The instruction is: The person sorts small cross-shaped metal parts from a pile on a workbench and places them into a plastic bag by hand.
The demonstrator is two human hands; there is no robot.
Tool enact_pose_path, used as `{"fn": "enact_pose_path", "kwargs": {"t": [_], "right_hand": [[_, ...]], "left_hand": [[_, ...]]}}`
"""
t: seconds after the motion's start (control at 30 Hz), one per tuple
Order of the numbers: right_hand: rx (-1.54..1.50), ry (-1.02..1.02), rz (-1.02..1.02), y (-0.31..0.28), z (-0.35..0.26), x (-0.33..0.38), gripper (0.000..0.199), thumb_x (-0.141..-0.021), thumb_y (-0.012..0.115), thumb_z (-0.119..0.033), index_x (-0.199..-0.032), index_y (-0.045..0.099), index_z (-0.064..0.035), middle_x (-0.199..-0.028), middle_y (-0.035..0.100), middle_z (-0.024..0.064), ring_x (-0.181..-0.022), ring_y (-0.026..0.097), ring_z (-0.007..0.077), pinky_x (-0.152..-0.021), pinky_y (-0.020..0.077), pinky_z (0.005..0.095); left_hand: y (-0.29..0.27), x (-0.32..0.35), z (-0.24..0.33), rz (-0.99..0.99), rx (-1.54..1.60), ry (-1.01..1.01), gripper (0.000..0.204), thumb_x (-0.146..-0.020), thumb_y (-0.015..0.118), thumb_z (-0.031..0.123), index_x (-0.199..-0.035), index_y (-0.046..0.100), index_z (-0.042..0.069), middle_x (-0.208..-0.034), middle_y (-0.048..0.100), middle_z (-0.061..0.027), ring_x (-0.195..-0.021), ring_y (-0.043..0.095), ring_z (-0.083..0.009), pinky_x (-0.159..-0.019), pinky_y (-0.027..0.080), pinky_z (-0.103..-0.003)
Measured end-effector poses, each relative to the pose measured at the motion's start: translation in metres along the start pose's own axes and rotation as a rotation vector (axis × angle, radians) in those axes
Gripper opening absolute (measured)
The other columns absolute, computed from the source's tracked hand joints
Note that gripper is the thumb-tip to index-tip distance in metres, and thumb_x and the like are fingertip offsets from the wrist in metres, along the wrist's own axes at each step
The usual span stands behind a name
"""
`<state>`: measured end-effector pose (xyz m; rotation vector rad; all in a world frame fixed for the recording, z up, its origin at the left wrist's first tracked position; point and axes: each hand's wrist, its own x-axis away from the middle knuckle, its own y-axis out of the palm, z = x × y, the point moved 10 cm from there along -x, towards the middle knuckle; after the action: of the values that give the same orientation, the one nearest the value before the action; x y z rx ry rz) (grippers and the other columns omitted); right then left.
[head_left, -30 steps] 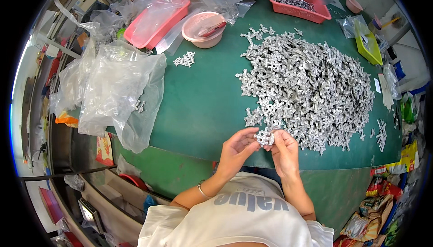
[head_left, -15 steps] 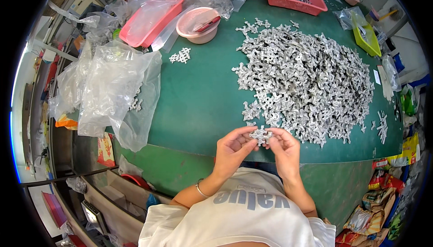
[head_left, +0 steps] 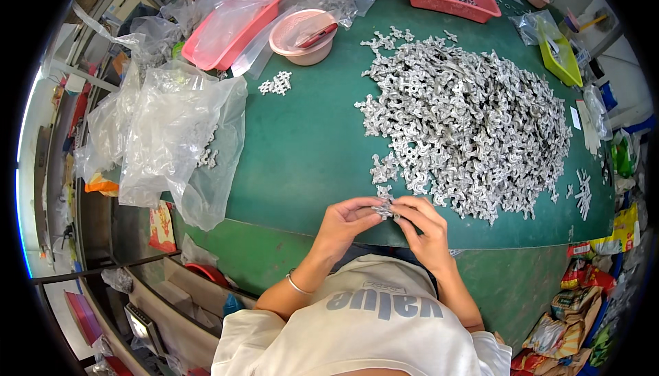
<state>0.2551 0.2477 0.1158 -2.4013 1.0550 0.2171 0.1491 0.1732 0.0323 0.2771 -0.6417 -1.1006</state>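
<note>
Beside shelving (head_left: 165,312): green tabletop (head_left: 302,149), metal parts (head_left: 467,129).

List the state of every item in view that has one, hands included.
Left hand: pinching the part
Right hand: pinching the same part
Part: held, partly hidden by fingers
Pile: loose, heaped
Small cluster: lying apart from the pile
Bag: crumpled, overhanging the table edge
Bowl: upright, red tool at its rim
Far pink tray: upright, holding metal pieces

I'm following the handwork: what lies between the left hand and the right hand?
Small silvery metalwork, gripped by the left hand and right hand; the head view shows it, piece count unclear.
</note>
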Motion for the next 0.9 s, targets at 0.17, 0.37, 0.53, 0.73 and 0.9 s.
{"fn": "enact_pose_path", "kwargs": {"t": [0.17, 0.37, 0.53, 0.73, 0.9], "right_hand": [[0.234, 0.083, 0.168, -0.012, 0.033, -0.008, 0.022, -0.074, 0.059, 0.004, -0.096, 0.060, 0.0036, -0.094, 0.059, 0.0171, -0.085, 0.055, 0.0317, -0.077, 0.0438, 0.0365], [0.606, 0.034, 0.025, 0.023, 0.035, -0.034, 0.034, -0.073, 0.065, -0.009, -0.104, 0.055, 0.0011, -0.107, 0.051, 0.0130, -0.097, 0.046, 0.0293, -0.081, 0.0351, 0.0393], [0.715, 0.071, -0.048, 0.036, 0.049, -0.040, 0.036, -0.069, 0.068, -0.012, -0.101, 0.056, -0.0011, -0.105, 0.048, 0.0108, -0.097, 0.043, 0.0276, -0.077, 0.0326, 0.0392], [0.512, 0.019, 0.107, 0.018, 0.051, -0.036, 0.033, -0.063, 0.068, -0.002, -0.092, 0.053, -0.0011, -0.098, 0.050, 0.0116, -0.082, 0.050, 0.0255, -0.072, 0.0378, 0.0355], [-0.803, 0.550, 0.244, 0.009, 0.086, -0.011, 0.023, -0.079, 0.056, 0.008, -0.102, 0.050, 0.0049, -0.098, 0.058, 0.0125, -0.082, 0.059, 0.0169, -0.073, 0.0490, 0.0269]], "left_hand": [[-0.049, -0.019, 0.036, 0.207, -0.110, 0.211, 0.029, -0.075, 0.059, -0.008, -0.104, 0.057, -0.007, -0.103, 0.061, -0.0144, -0.092, 0.060, -0.0173, -0.085, 0.047, -0.027], [-0.139, -0.070, 0.116, 0.505, -0.375, 0.576, 0.031, -0.076, 0.057, -0.008, -0.107, 0.054, -0.006, -0.115, 0.053, -0.0161, -0.103, 0.055, -0.0210, -0.087, 0.045, -0.028], [-0.118, -0.065, 0.126, 0.587, -0.810, 0.594, 0.038, -0.079, 0.055, -0.003, -0.116, 0.051, 0.004, -0.135, 0.031, -0.0134, -0.120, 0.040, -0.0258, -0.095, 0.039, -0.034], [-0.033, -0.020, 0.077, 0.221, -0.598, 0.495, 0.034, -0.080, 0.056, 0.000, -0.114, 0.052, 0.004, -0.125, 0.040, -0.0102, -0.116, 0.042, -0.0208, -0.093, 0.040, -0.033], [0.005, 0.002, 0.050, 0.063, -0.367, 0.367, 0.037, -0.081, 0.053, -0.008, -0.117, 0.048, -0.002, -0.119, 0.044, -0.0096, -0.106, 0.049, -0.0183, -0.086, 0.044, -0.029]]}}
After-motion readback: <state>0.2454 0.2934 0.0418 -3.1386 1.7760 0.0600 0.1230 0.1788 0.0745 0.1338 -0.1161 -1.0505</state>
